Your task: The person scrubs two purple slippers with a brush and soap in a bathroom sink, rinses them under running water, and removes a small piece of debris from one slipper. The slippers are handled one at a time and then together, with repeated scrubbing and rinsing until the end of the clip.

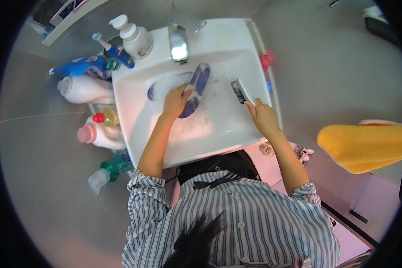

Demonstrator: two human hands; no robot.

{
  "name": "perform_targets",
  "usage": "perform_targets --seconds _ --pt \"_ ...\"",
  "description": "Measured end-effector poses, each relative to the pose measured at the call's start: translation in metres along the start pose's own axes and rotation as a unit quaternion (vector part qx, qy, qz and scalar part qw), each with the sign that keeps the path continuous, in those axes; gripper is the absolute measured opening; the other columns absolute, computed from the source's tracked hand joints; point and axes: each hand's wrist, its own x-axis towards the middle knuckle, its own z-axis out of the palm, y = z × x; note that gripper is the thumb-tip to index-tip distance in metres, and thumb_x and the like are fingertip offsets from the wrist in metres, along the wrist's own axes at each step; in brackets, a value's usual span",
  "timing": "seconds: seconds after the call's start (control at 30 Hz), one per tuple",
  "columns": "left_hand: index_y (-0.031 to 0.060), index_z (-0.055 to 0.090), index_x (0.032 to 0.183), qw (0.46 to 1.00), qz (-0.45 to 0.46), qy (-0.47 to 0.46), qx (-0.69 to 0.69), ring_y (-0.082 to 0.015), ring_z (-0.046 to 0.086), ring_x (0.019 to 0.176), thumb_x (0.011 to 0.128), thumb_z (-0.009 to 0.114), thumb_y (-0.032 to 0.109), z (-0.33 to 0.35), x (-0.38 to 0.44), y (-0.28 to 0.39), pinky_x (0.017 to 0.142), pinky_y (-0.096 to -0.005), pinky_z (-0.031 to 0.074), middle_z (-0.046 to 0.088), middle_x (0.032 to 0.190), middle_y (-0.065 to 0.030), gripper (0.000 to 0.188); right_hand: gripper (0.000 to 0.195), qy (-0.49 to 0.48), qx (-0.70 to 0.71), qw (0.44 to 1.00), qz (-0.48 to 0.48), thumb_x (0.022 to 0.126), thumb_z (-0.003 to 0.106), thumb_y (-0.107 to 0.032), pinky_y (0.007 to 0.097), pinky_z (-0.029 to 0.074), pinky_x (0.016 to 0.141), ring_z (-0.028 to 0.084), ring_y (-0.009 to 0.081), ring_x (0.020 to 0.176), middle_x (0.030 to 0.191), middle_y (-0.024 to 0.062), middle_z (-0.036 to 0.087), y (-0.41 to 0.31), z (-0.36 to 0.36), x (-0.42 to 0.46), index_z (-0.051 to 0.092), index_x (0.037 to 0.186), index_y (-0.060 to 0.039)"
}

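My left hand (176,102) grips a wet blue slipper (201,78) by its middle, over the white washbasin (221,137). White suds cling to the slipper around my fingers. Another blue item (151,92), perhaps a second slipper, lies mostly hidden under foam at the basin's left. My right hand (265,117) holds a white-handled scrubbing brush (243,91) at the right side of the basin, its dark bristles facing left and bearing some foam. The brush and the slipper are apart. A chrome faucet (178,43) stands above the basin's back edge.
A white pump bottle (137,40) and a blue electric toothbrush (119,56) stand at the back left. Several detergent bottles, one with a pink cap (87,134), line the left side. A yellow towel (361,145) hangs at right. A red item (267,61) sits beside the basin's right rim.
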Motion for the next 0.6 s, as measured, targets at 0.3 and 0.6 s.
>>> perform_targets --seconds 0.3,0.6 --pt "0.004 0.059 0.092 0.943 -0.016 -0.158 0.291 -0.0331 0.063 0.075 0.086 0.048 0.026 0.013 -0.055 -0.039 0.064 -0.0444 0.049 0.064 0.077 -0.0163 0.025 0.051 -0.018 0.024 0.999 -0.023 0.091 0.044 -0.046 0.045 0.046 0.05 0.058 0.0381 0.054 0.056 0.0208 0.056 -0.016 0.025 -0.008 0.051 0.072 0.0005" --pt "0.0008 0.061 0.086 0.984 0.027 -0.165 0.053 -0.0334 0.059 0.072 0.086 0.054 0.039 -0.012 -0.063 -0.028 0.066 -0.0386 0.045 0.061 0.077 -0.0192 0.039 0.048 0.002 -0.033 0.999 -0.017 0.09 0.046 -0.044 0.0426 0.047 0.05 0.059 0.0344 0.054 0.058 0.0175 0.058 -0.007 0.051 0.01 0.052 0.068 -0.0018"
